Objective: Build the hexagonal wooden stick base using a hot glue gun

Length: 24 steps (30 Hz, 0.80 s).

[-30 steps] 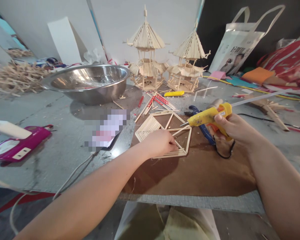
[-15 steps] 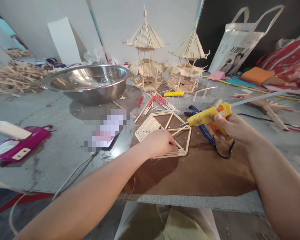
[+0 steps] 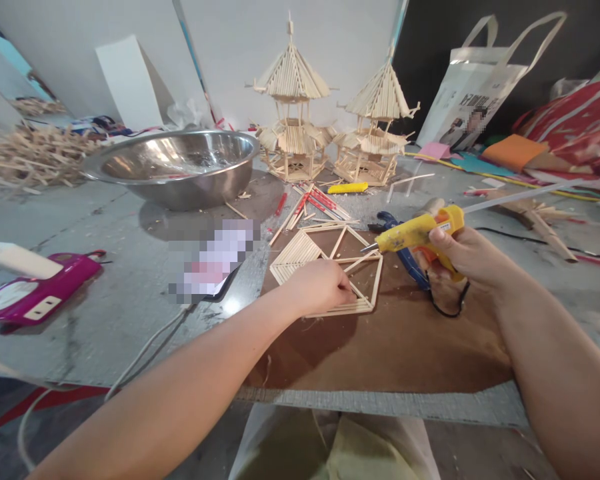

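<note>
The right hand (image 3: 457, 248) grips a yellow hot-glue gun (image 3: 405, 233); the left hand (image 3: 321, 285), fingers curled, touches the hexagonal stick frame (image 3: 300, 253), any hold hidden.

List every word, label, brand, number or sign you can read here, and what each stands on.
No text is legible.
White loop-handled bag: dark characters, too blurred to read.
Yellow plastic glue gun: white label, too small to read.
Flat rectangular phone: screen pixelated, nothing readable.
</note>
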{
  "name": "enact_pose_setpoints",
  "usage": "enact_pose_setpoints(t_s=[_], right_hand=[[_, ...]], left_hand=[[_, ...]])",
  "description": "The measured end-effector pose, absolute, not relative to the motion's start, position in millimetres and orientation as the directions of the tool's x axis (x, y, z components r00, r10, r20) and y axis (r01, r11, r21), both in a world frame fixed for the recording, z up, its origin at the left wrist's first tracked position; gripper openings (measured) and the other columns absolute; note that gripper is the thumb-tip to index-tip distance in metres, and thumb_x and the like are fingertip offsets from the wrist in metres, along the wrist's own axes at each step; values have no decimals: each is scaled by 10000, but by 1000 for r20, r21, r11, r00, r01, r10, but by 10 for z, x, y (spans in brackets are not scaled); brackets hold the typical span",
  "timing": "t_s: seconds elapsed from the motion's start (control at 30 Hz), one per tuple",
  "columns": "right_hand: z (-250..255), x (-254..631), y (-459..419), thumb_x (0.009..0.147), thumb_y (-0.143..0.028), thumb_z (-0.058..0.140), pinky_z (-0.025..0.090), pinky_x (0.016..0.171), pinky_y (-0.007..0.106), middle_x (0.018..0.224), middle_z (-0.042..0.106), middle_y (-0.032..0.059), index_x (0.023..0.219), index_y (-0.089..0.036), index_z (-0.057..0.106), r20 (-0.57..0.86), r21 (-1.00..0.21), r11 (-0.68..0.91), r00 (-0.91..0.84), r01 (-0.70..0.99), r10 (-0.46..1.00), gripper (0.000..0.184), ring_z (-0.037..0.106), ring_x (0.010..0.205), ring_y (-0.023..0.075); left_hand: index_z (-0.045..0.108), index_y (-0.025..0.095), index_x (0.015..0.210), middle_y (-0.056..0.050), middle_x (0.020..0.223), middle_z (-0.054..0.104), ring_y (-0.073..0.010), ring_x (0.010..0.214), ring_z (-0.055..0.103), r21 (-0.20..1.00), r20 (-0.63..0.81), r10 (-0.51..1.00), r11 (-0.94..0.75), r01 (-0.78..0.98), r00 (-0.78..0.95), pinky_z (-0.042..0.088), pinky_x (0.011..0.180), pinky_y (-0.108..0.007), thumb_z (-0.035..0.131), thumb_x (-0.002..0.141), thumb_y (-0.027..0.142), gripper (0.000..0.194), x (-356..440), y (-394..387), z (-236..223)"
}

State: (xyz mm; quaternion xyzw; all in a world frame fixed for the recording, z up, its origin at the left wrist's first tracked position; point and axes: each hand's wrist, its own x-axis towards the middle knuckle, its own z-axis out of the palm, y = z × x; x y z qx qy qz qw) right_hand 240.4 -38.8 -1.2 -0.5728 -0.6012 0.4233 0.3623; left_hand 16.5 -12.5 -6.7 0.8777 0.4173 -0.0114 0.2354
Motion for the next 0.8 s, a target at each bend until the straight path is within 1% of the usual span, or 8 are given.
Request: enact_pose_setpoints(t_s=[0.17,0.3,0.4,0.47,0.5,0.57,0.67,0.8], right_hand=[[-5,2438,-377,703,-557,406,238,334,206,495,494,9,587,-147,469,-46,-930,-14,-80,367,996,430,370,330,42],[14,2549,-324,715,-475,462,271,332,201,567,530,7,652,-157,477,2,-976,-29,141,215,990,324,378,327,35],[-9,2700,-242,663,-319,576,350,377,199,581,519,-22,698,-165,486,65,-996,42,333,76,941,181,408,357,41],[-65,2821,-171,599,-166,608,377,398,190,504,487,-39,654,-152,489,71,-996,38,435,84,897,132,442,386,58],[-105,2881,-133,580,-100,581,355,370,174,442,455,-50,591,-150,462,94,-994,52,501,97,860,130,427,365,56],[-196,2992,-64,542,-20,542,343,361,157,401,440,-57,536,-152,418,110,-992,54,576,113,810,181,418,353,49],[-328,3107,5,561,-38,537,364,386,158,419,456,-52,555,-149,416,86,-994,17,647,111,758,164,431,365,47],[-426,3156,19,626,-114,525,405,459,204,477,492,-14,611,-131,473,-4,-986,-111,637,128,771,56,473,423,68]], left_hand=[[650,182,639,4,455,498,-87,447,373,405,-224,722,-541,737,654,245,464,-227,475,646,356,247,163,-123,-81],[631,166,596,11,433,464,-77,432,348,425,-219,714,-544,723,665,241,455,-219,468,664,376,275,137,-111,-65],[627,153,613,10,457,468,-72,431,341,465,-211,706,-536,705,676,240,447,-214,429,700,410,336,94,-87,-41],[631,148,662,3,502,504,-75,450,371,505,-198,715,-512,695,671,248,453,-212,410,716,431,363,63,-66,-37],[631,146,687,-1,523,521,-78,461,389,525,-187,723,-498,690,665,254,458,-211,406,718,439,371,50,-56,-41],[631,145,718,-5,544,540,-85,478,414,552,-149,743,-484,679,652,264,466,-212,398,724,447,381,31,-35,-60],[630,153,728,-9,560,557,-93,493,434,546,-67,774,-500,673,629,276,481,-219,392,733,430,365,18,-6,-109],[632,166,716,-24,608,591,-108,531,468,490,3,789,-537,687,615,293,512,-231,408,734,383,312,13,31,-171]])
